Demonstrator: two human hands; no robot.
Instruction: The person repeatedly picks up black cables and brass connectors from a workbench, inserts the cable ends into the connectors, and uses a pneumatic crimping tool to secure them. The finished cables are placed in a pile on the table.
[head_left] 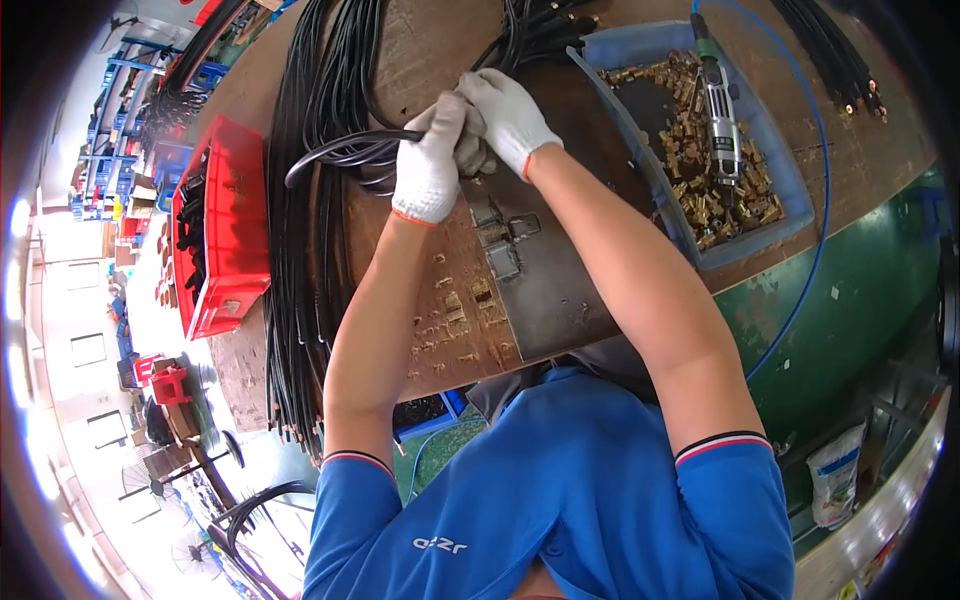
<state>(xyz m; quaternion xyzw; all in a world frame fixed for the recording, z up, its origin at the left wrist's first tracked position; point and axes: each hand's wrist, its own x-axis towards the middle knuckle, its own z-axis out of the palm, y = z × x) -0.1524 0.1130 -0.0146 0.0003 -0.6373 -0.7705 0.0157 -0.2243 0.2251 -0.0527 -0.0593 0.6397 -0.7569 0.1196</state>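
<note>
Both hands wear white work gloves and meet over the wooden bench. My left hand [428,160] is closed around a black hose [330,150] that curves off to the left. My right hand [510,112] is closed over the hose's end, right against the left hand; the fitting under the fingers is hidden. Below the hands a grey metal plate [540,280] with small fixtures lies on the bench.
A long bundle of black hoses [300,300] lies along the bench's left side. A red crate [225,225] stands further left. A blue tray [770,180] at right holds brass fittings [720,215] and a power tool [720,110] on a blue line. Loose brass fittings [450,320] dot the bench.
</note>
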